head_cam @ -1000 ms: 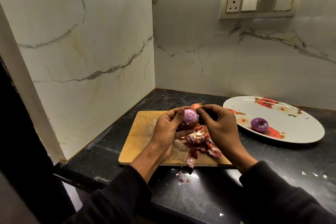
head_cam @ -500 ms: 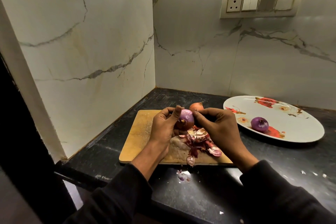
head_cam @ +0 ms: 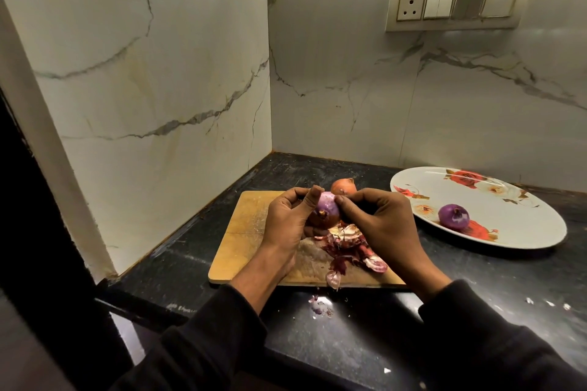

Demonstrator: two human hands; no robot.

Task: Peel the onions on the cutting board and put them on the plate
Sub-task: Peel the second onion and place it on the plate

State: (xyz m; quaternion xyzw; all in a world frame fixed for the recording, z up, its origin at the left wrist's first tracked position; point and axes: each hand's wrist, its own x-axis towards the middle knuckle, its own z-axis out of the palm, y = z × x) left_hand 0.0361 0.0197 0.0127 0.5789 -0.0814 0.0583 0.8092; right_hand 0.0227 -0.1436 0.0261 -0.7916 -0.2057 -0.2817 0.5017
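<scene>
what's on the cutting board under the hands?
A pile of onion skins lies on the cutting board, and an unpeeled onion sits behind the hands. The left hand and right hand hold a part-peeled onion and cover the board's middle.

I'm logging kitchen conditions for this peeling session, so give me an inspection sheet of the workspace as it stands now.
Surface: dark counter, with a wooden board near the corner.
Job's things: half-peeled onion held over the board; unpeeled onion behind it; peeled onion on the plate.
Clutter: peels piled on the board, scraps on the counter.
Grips: left hand holds the onion; right hand pinches at its top.
Cables: nothing seen.
Surroundings: marble walls, switch panel.
</scene>
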